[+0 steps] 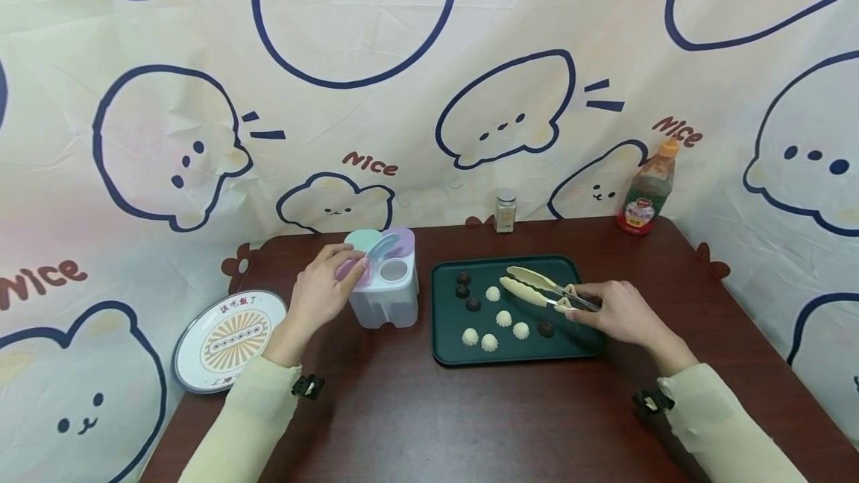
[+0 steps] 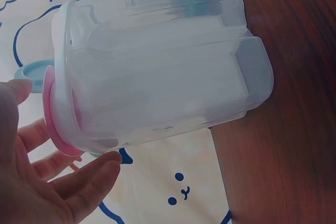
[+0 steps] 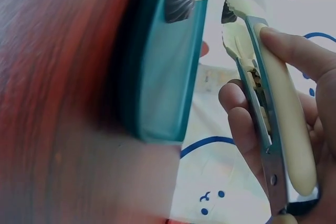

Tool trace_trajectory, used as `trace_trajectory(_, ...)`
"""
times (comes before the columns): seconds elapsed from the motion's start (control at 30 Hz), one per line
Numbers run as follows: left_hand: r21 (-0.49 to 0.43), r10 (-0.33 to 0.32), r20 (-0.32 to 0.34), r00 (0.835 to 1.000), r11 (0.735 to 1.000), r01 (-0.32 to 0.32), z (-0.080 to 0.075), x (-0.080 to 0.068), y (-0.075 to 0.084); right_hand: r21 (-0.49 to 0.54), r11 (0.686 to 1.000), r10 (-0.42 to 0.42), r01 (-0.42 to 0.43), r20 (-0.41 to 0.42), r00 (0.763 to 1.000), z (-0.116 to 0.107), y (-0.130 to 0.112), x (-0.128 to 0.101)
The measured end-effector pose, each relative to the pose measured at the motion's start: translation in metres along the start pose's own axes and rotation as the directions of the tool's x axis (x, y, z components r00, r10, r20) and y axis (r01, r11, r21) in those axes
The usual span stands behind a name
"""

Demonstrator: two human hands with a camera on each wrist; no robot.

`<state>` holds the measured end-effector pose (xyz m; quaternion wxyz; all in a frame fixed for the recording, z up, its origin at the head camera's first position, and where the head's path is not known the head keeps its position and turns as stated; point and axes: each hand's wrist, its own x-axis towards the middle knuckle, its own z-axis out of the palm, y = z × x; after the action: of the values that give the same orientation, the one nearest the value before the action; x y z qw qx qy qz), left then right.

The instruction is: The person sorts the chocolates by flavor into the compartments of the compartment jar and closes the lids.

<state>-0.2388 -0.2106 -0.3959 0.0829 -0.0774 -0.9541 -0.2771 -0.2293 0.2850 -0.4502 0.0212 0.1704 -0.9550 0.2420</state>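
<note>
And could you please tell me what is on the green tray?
Four dark pieces and five white ones show; the tongs cover part of the tray, hiding anything beneath them.

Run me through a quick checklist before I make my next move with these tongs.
1. Tongs held in right hand: ok.
2. Container upright on table: ok.
3. Blue lid raised, round opening uncovered: ok; left hand is at the lid.
4. Dark piece gripped by the tongs: cannot tell; it shows near their tips in the right wrist view.
5. Tongs at the opening: not ok; they are over the tray.
</note>
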Motion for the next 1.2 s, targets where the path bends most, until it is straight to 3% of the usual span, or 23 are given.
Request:
trace_trajectory(0.53, 0.002, 0.0, -0.002, 1.0, 1.0, 0.0, 0.0, 0.0, 0.0, 0.034, 0.999, -0.013, 0.014, -0.027, 1.0, -0.009, -0.036, 0.009)
trace_trajectory(1.2, -0.002, -0.009, -0.009, 1.0, 1.0, 0.009, 0.002, 0.0, 0.001, 0.069, 0.997, -0.043, 0.043, -0.005, 0.999, -0.009, -0.075, 0.021)
